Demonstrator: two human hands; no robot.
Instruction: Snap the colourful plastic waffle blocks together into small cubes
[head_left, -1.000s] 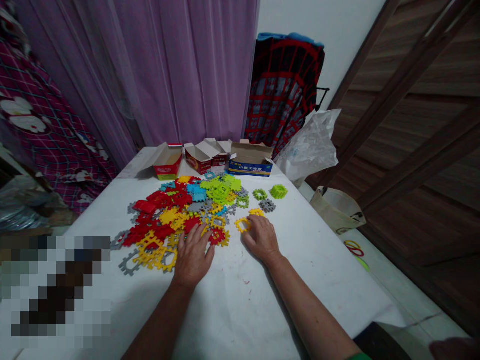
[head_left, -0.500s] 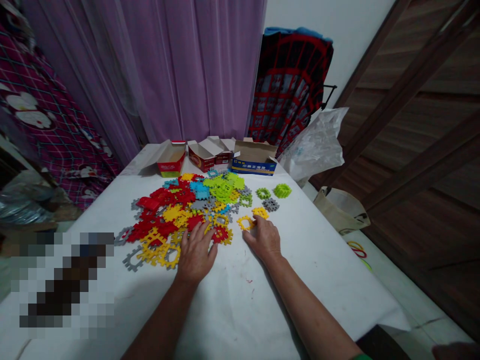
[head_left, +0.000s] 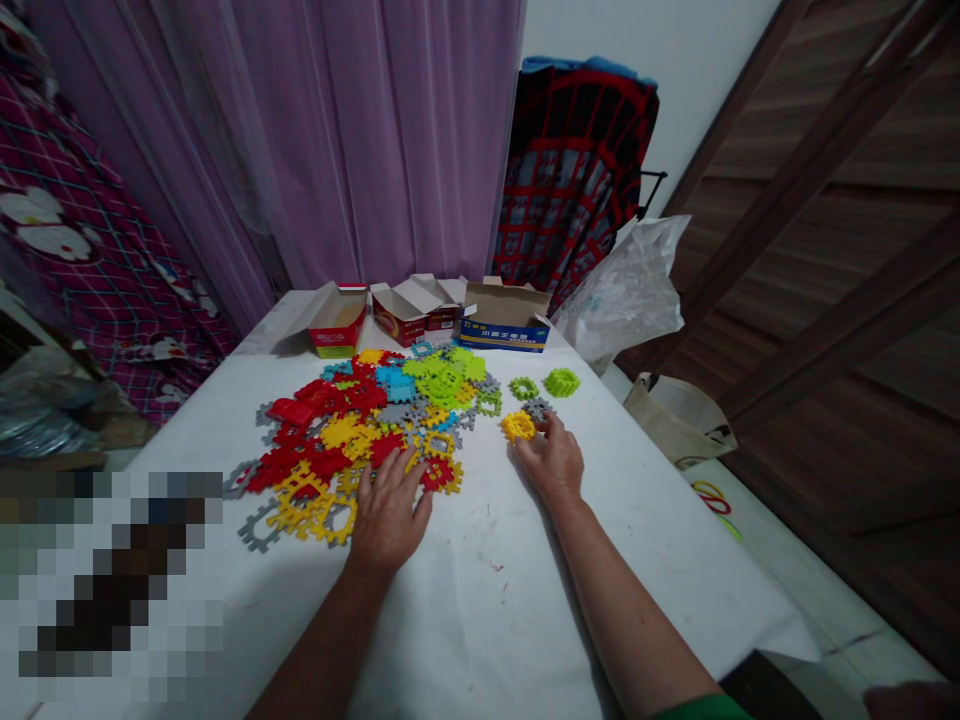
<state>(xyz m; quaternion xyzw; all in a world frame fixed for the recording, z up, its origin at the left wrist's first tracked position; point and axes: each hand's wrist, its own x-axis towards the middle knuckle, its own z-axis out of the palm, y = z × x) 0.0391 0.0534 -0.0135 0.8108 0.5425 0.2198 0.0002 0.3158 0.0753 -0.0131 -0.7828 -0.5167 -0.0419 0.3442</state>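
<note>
My left hand [head_left: 388,518] lies with its fingers stretched out over the near right edge of a mixed pile of notched plastic building pieces. Under and beside its fingertips are a red piece [head_left: 387,447] and yellow ones. To the right, my right hand [head_left: 553,460] has thumb and fingers apart. Its thumb is beside stacked yellow notched pieces [head_left: 518,427], and its fingertips reach the grey pieces [head_left: 536,408] just behind. Farther back sit a small group of green pieces [head_left: 523,388] and a thicker green stack [head_left: 562,382].
Along the table's far edge stand open cartons: a red-and-green box [head_left: 339,325], a dark red box [head_left: 399,318] and a blue box [head_left: 504,335]. A clear plastic bag [head_left: 630,290] hangs at the right corner. A cloth bag [head_left: 679,420] is on the floor.
My right hand has moved the yellow frame piece right and back, onto the other yellow pieces, and its fingers now reach toward the grey ones. My left hand has stayed nearly in place.
</note>
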